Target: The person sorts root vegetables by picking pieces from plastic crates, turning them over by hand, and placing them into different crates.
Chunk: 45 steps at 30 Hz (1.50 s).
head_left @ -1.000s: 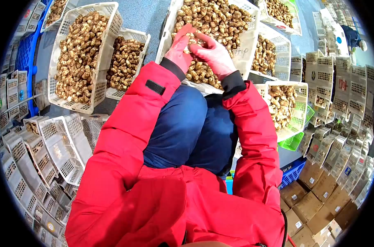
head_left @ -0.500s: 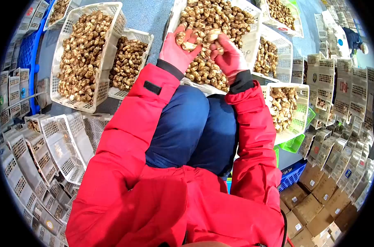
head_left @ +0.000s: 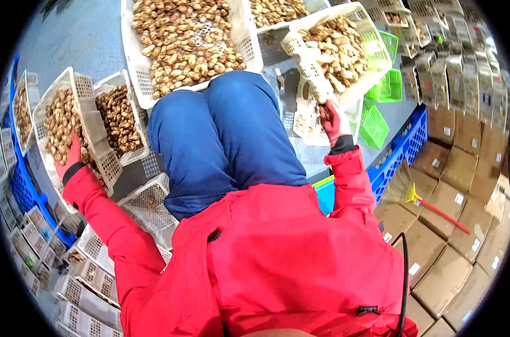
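My left hand (head_left: 71,154), in a pinkish glove, rests on the brown knobby pieces (head_left: 63,118) in the long white crate (head_left: 100,137) at the left. Its thumb and fingers are spread apart over the pile. On the other side, my right hand (head_left: 335,122), gloved alike, is closed around a small brown knobby piece (head_left: 324,114). It is beside the near edge of a tilted white crate (head_left: 373,67) with paler brown-and-cream pieces (head_left: 338,51). A large white crate (head_left: 253,48) of similar pieces stands in front of my knees.
A white crate of darker pieces (head_left: 119,121) sits beside the left one. Green baskets (head_left: 373,124) stand right, near a blue plastic barrier (head_left: 403,149). Cardboard boxes (head_left: 443,275) and a rake with a red handle (head_left: 443,216) lie beyond. Stacked crates (head_left: 89,300) fill the lower left.
My hands have parted from above the middle crate, where both held pieces. The left went to the left crate, the right to the right-hand crate. The view has turned rightward.
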{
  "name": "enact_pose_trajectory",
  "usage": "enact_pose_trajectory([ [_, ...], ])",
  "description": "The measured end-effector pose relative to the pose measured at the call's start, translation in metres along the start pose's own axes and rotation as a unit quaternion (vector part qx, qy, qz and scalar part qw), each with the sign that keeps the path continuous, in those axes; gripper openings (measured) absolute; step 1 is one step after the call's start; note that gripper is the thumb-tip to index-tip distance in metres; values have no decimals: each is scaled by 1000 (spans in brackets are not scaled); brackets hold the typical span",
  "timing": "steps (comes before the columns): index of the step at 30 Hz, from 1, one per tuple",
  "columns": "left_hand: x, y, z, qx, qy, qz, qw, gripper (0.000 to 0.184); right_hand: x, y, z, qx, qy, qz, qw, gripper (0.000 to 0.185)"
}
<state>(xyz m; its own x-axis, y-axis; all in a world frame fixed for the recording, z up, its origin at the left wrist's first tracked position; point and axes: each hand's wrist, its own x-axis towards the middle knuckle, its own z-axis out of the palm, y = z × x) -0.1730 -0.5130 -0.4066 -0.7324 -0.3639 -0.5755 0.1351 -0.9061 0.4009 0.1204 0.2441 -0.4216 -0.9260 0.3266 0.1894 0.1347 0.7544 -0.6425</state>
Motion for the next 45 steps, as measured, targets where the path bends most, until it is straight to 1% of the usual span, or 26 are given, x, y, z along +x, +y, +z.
enact_pose_trajectory([
  [1,1,7,-10,23,13,-1,1000,70,-33,34,-10,-34,18,40,998,29],
  [2,2,10,-16,47,26,0,999,70,-64,76,-15,-56,-15,125,990,27],
  [3,-3,7,-9,-24,134,-22,990,69,-68,62,-25,-122,-93,188,970,28],
  [4,-22,-4,-7,18,60,-65,996,67,-69,52,-37,-188,-174,245,935,29],
  [5,-31,-13,-6,31,0,-103,994,65,-71,57,-33,66,-55,363,928,32],
  [6,-37,-26,-4,41,-60,-138,988,63,-74,73,-25,312,66,448,835,34],
  [7,-42,-43,0,68,-97,-123,985,58,-73,72,-23,530,180,495,665,38],
  [8,-39,-55,4,67,-144,-158,975,58,-71,72,-24,543,145,463,685,40],
  [11,-52,-92,28,74,-250,-227,938,55,-16,-26,-33,583,55,371,721,46],
  [14,-96,-148,66,63,-283,-247,925,51,56,-122,-28,621,22,270,736,48],
  [16,-143,-187,94,187,-251,-197,929,49,110,-170,-7,627,-12,210,750,50],
  [18,-139,-209,88,110,-372,-329,861,50,158,-207,32,647,-106,125,745,51],
  [20,-177,-225,105,226,-336,-269,874,53,190,-263,68,664,-177,92,721,51],
  [21,-184,-230,106,220,-355,-301,857,53,203,-277,96,678,-204,40,706,51],
  [23,-181,-230,106,262,-407,-321,814,51,217,-313,130,675,-271,47,684,54],
  [24,-193,-229,116,345,-378,-284,811,48,218,-332,142,697,-285,65,654,56],
  [25,-190,-227,119,340,-378,-291,810,47,218,-342,148,663,-307,71,679,56],
  [27,-188,-224,124,361,-370,-286,807,46,210,-356,159,677,-356,100,637,54],
  [28,-194,-226,128,369,-324,-276,826,47,206,-357,159,673,-393,121,615,54],
  [29,-200,-227,132,388,-299,-254,834,45,203,-360,161,658,-383,113,639,53],
  [30,-202,-229,135,406,-277,-234,839,43,203,-360,162,656,-387,108,638,55],
  [33,-191,-242,124,336,-279,-165,885,37,205,-348,172,656,-390,85,641,54],
  [36,-198,-239,130,408,-217,-54,885,34,203,-342,180,661,-375,99,642,55],
  [41,-193,-256,119,334,-310,81,887,38,197,-346,186,697,-374,95,604,64],
  [44,-202,-261,122,371,-304,54,876,41,199,-343,182,716,-348,118,593,62],
  [45,-205,-258,124,373,-305,9,876,42,199,-343,179,721,-347,124,587,62],
])
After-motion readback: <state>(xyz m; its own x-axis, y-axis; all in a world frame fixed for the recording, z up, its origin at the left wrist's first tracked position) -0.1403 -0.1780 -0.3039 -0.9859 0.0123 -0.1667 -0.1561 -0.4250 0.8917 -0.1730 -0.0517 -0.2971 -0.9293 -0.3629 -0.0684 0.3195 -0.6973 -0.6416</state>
